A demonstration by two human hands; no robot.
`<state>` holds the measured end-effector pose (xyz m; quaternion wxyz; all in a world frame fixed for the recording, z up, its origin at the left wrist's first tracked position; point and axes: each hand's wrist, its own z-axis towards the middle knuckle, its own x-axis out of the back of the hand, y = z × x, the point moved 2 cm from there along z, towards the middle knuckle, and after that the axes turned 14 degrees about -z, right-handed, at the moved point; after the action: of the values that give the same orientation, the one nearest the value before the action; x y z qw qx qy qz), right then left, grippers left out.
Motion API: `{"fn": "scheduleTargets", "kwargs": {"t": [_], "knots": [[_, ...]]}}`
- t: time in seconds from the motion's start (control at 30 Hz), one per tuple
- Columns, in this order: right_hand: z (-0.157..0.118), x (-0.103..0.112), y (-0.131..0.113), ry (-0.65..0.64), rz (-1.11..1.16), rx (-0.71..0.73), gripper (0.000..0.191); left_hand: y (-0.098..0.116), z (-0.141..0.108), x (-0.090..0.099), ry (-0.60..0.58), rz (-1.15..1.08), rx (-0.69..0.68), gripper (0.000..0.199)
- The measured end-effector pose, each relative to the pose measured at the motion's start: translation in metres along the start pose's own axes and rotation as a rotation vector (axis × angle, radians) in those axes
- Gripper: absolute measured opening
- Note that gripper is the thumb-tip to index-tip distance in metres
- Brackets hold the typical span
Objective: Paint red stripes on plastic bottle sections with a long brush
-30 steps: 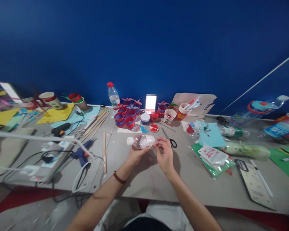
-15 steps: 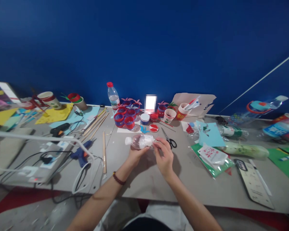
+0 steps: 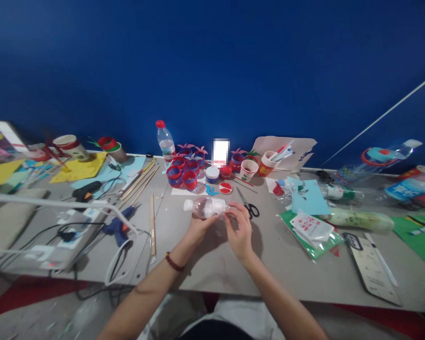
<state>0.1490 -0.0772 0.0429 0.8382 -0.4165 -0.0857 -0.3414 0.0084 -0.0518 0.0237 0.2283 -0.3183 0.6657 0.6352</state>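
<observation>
Over the grey table (image 3: 212,271), left of the scissors (image 3: 254,211), your left hand (image 3: 197,230) cups the clear bottle (image 3: 200,208) sideways, your right hand (image 3: 241,231) pinching its base end; too hard a squeeze could dent its seemingly thin wall.

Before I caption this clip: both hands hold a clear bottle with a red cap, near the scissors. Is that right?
Not quite: the head view shows the cap is white. The left hand and right hand hold the clear bottle near the scissors.
</observation>
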Motion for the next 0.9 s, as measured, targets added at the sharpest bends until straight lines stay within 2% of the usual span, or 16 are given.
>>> {"fn": "scheduleTargets", "kwargs": {"t": [0.13, 0.27, 0.4, 0.53, 0.7, 0.9], "knots": [[0.001, 0.001, -0.002, -0.008, -0.027, 0.050, 0.025, -0.004, 0.002, 0.005, -0.008, 0.001, -0.007, 0.062], [0.003, 0.001, -0.002, -0.010, -0.034, -0.001, 0.026, -0.003, 0.003, 0.004, -0.008, -0.008, 0.015, 0.062], [0.001, -0.001, -0.003, -0.102, 0.020, -0.060, 0.026, 0.000, 0.002, 0.001, -0.015, -0.033, 0.029, 0.060], [0.000, -0.003, -0.006, -0.188, 0.062, -0.082, 0.031, -0.001, 0.002, -0.001, -0.079, -0.059, 0.067, 0.058], [0.000, -0.004, -0.004, -0.192, 0.115, -0.106, 0.027, -0.005, 0.001, 0.000, -0.118, -0.102, 0.123, 0.058], [-0.005, -0.012, 0.001, -0.200, 0.204, -0.226, 0.022, -0.006, 0.003, 0.001, -0.108, -0.066, 0.140, 0.061]]}}
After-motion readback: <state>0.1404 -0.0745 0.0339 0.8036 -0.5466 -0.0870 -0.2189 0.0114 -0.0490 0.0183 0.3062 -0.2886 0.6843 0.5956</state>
